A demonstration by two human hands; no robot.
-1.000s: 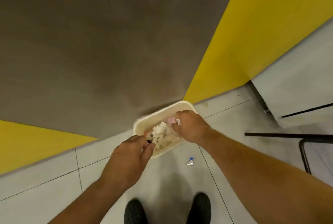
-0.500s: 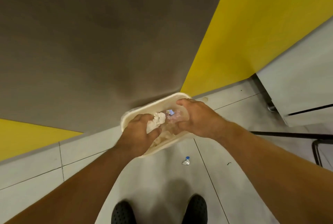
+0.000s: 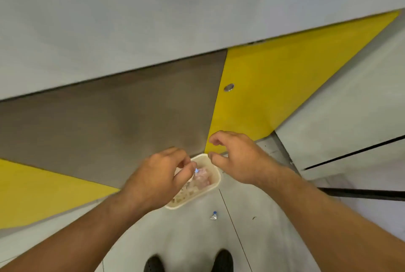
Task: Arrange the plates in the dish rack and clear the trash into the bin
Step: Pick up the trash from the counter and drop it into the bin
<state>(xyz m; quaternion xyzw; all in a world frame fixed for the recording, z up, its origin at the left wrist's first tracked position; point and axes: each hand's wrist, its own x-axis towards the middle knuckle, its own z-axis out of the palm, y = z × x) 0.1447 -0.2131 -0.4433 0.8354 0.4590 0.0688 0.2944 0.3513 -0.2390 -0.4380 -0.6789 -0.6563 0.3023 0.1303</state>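
On the tiled floor (image 3: 192, 234), against a grey panel (image 3: 109, 122) and a yellow door (image 3: 274, 87): cream bin (image 3: 217, 176), holding crumpled pale trash (image 3: 202, 181). Both hands above it, apart. Left hand (image 3: 153, 182) over the bin's near-left side, fingers curled toward thumb. A small bluish bit (image 3: 196, 170) sits at the fingertips (blurred; cannot tell whether pinched or lying in the bin). Right hand (image 3: 238, 160) over the far-right rim, fingers loosely curled, holding nothing. One small wrapper scrap (image 3: 213, 215) lies on the floor near the bin. Black shoes (image 3: 223, 259) below.
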